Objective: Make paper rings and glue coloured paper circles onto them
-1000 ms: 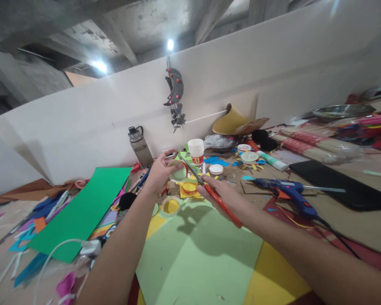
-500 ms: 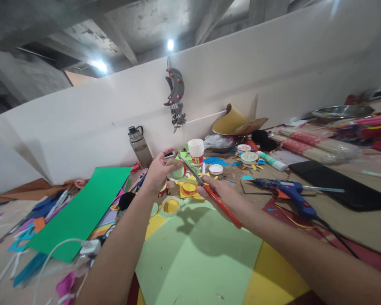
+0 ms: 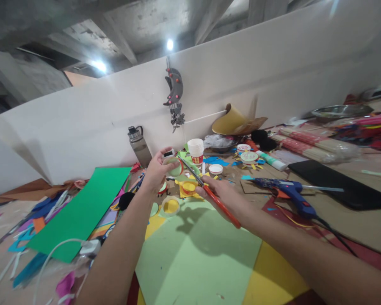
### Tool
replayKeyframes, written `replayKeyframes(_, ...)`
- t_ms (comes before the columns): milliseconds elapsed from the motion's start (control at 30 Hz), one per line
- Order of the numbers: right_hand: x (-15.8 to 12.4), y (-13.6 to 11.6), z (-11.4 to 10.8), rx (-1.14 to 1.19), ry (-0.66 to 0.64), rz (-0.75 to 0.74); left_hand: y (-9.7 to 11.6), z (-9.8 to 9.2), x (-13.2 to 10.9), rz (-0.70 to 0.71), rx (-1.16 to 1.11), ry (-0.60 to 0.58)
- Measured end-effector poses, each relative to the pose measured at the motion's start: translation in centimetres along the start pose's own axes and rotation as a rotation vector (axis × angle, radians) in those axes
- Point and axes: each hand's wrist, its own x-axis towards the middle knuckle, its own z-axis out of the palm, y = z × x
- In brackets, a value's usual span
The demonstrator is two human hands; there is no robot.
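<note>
My left hand (image 3: 157, 171) is raised over the table, fingers closed round a small round lid (image 3: 175, 166) with a light green disc and a red rim. My right hand (image 3: 224, 195) grips red-handled scissors (image 3: 209, 191); their blades point up and left, the tips reaching the lid's edge. Under both hands lie a light green sheet (image 3: 197, 254) and a yellow sheet (image 3: 273, 279). A roll of clear tape (image 3: 171, 206) lies just below my left hand.
A blue glue gun (image 3: 292, 192) with its cord lies to the right, beside a black mat (image 3: 343, 186). A dark green sheet (image 3: 82, 207) lies left. A grey bottle (image 3: 139, 146), a paper cup (image 3: 196, 151), lids and paper scraps crowd the back by the white wall.
My left hand has turned the lid slightly and lifted it a little toward the scissor tips. My right hand and the scissors have barely moved.
</note>
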Motion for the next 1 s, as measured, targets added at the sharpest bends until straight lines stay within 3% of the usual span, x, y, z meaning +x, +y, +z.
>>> replayKeyframes(300, -0.01, 0.2, 0.17, 0.05, -0.006, -0.065, -0.08, 0.52, -0.2, -0.01, 0.022, 0.001)
replayKeyframes(467, -0.03, 0.48, 0.09, 0.087, -0.009, -0.056, -0.59, 0.68, -0.08, -0.008, 0.014, -0.048)
replayKeyframes(1000, -0.04, 0.02, 0.0, 0.058, 0.01, -0.027, -0.01, 0.55, -0.23, -0.036, 0.007, -0.041)
